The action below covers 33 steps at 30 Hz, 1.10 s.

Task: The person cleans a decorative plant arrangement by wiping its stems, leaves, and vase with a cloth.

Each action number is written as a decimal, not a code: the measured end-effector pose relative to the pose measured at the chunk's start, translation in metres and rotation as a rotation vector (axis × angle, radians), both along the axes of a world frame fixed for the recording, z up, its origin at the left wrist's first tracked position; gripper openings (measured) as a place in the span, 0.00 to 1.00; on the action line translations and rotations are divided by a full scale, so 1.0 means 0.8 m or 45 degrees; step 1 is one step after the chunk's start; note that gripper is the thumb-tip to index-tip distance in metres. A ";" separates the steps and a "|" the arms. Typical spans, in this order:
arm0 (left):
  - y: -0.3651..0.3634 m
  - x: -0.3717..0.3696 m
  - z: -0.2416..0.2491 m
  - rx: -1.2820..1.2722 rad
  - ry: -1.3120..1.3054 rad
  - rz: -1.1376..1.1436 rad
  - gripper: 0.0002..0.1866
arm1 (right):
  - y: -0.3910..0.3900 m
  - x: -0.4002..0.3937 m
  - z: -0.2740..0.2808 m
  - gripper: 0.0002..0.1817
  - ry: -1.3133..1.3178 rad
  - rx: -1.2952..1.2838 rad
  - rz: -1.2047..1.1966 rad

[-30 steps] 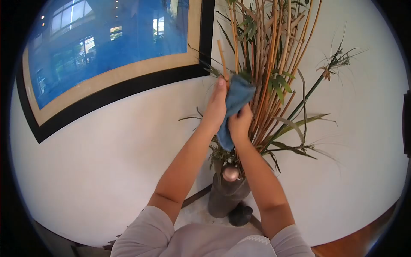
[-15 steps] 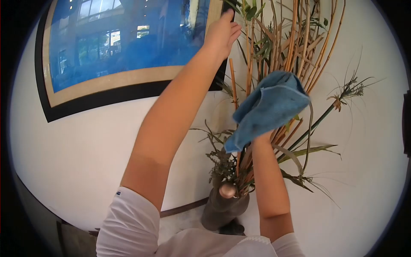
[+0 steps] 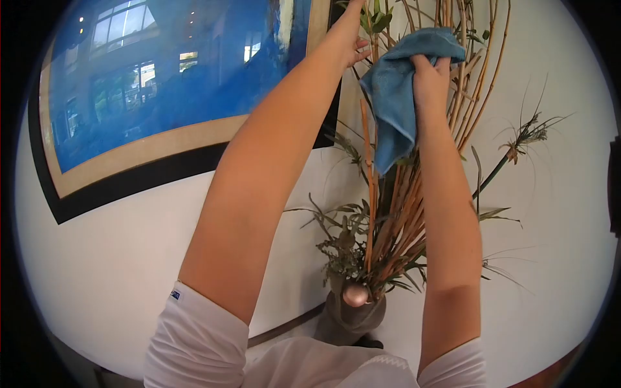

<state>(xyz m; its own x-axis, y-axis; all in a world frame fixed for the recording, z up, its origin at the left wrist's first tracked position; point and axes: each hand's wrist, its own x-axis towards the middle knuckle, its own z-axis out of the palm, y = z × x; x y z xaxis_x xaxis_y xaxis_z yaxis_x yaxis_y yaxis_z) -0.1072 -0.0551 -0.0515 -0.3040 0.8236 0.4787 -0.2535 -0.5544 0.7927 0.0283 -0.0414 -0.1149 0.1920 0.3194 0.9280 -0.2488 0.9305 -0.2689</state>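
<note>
A blue cloth (image 3: 394, 90) hangs in folds from my right hand (image 3: 431, 81), which is closed on it among the upright stems. Its lower corner dangles in front of the dried bamboo-like stems (image 3: 404, 207). My left hand (image 3: 352, 42) reaches up beside the right edge of the framed picture (image 3: 174, 71), next to some green leaves (image 3: 375, 22). Its visible fingers are loosely bent and apart, with nothing seen in them; the top of the hand runs out of view. The stems stand in a dark vase (image 3: 352, 317) below my arms.
Behind everything is a white wall (image 3: 550, 271). A copper-coloured ball (image 3: 355, 295) sits at the vase's mouth, beside dark leafy sprigs (image 3: 343, 255). A spiky dried stalk (image 3: 517, 142) juts out to the right. Windows reflect in the picture's glass.
My right hand has risen with the cloth, higher along the stems. My left hand has shifted slightly upward by the frame. The view has moved a little, so the picture sits further left.
</note>
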 end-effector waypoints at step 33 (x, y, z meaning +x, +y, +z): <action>0.041 -0.013 -0.054 0.457 0.016 -0.568 0.17 | 0.027 -0.007 0.037 0.21 -0.264 0.092 -0.061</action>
<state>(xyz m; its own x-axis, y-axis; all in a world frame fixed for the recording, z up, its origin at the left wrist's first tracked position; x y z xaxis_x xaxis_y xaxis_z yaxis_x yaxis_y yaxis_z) -0.1174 -0.0224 -0.0947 0.0435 0.6558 0.7537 -0.5168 -0.6308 0.5788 0.0227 -0.0202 -0.0856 0.0079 0.2455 0.9694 -0.1498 0.9587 -0.2416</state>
